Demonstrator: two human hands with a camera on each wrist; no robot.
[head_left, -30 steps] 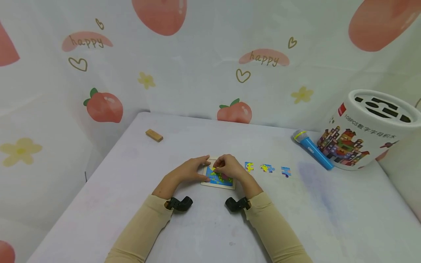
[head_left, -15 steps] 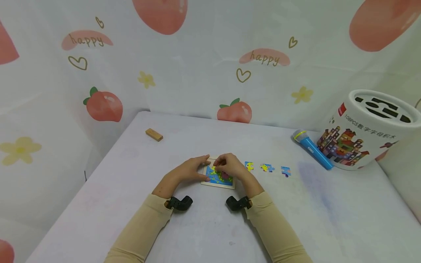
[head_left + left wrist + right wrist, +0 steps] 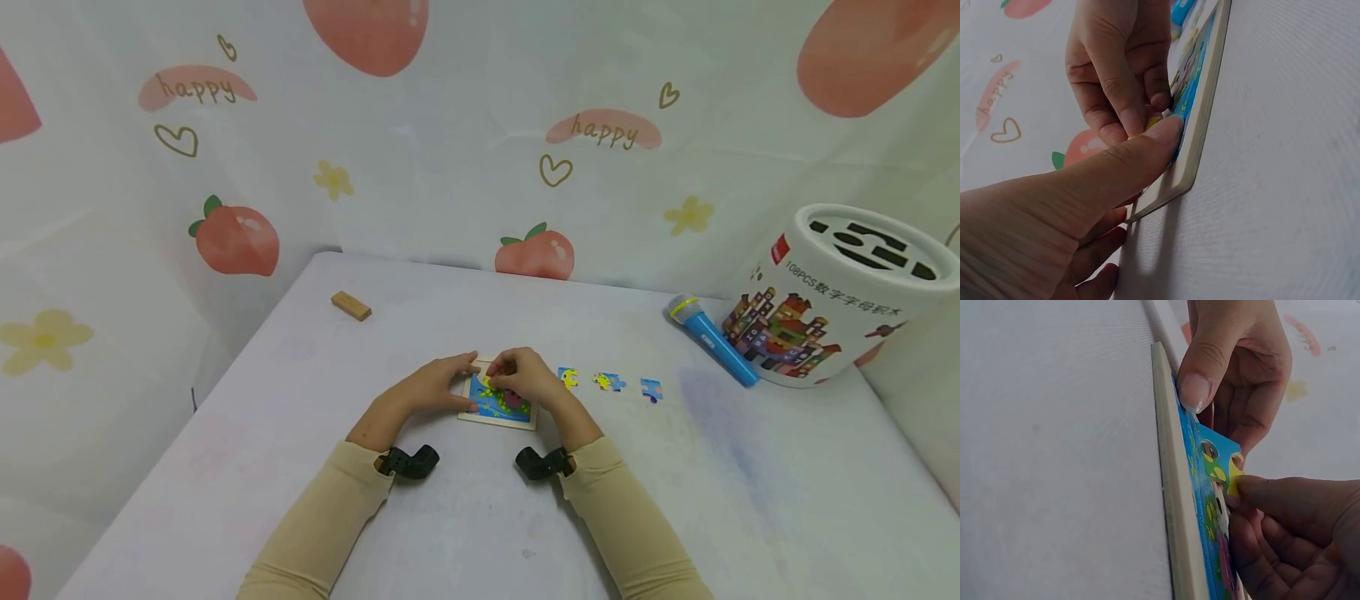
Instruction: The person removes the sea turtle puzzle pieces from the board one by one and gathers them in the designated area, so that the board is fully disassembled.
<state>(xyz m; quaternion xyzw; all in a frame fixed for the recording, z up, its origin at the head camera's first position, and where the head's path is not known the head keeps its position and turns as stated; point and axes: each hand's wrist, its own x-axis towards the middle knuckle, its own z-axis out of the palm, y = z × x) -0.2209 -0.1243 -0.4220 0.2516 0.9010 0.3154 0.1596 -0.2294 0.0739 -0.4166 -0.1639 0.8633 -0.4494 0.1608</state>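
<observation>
A small jigsaw puzzle board (image 3: 495, 425) with a pale wooden rim and a blue picture lies on the table before me. My left hand (image 3: 437, 387) holds its left side, the thumb on the rim and the other fingers by the far left corner. Over the board, my right hand (image 3: 527, 382) pinches a yellow and blue puzzle piece (image 3: 1233, 472) between thumb and fingertips. In the right wrist view this piece stands tilted against the picture, close to the left thumb. Part of the picture is hidden under my right hand.
Right of the board lie loose puzzle pieces (image 3: 610, 382) in a row. A blue toy microphone (image 3: 716, 342) leans by a large white bucket (image 3: 832, 300) at the back right. A small wooden block (image 3: 351, 306) lies at the back left.
My right hand has shifted very slightly over the board, still pinching the puzzle piece. The left hand and the loose pieces keep their places.
</observation>
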